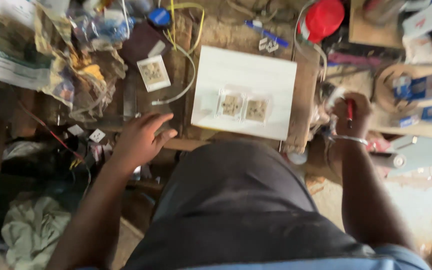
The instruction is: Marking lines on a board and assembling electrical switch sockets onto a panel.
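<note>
1. One white square board (248,75) lies flat on the cluttered wooden desk (306,100), directly ahead of the person.
2. Two socket inserts (243,106) sit side by side near the board's front edge, close together, each in a clear square frame.
3. A third socket plate (153,73), white with a beige centre, lies apart on the desk to the left of the board.
4. The left hand (141,137) hovers low over the desk's front edge, left of the board, fingers spread apart and holding nothing.
5. The right hand (350,116) is to the right of the board, fingers clamped around one red-handled tool (349,111); its tip is too blurred to tell.
6. One metal bangle (350,140) circles the right wrist.
7. One red round container (322,19) stands behind the board, and one blue pen (266,33) lies left of it.
</note>
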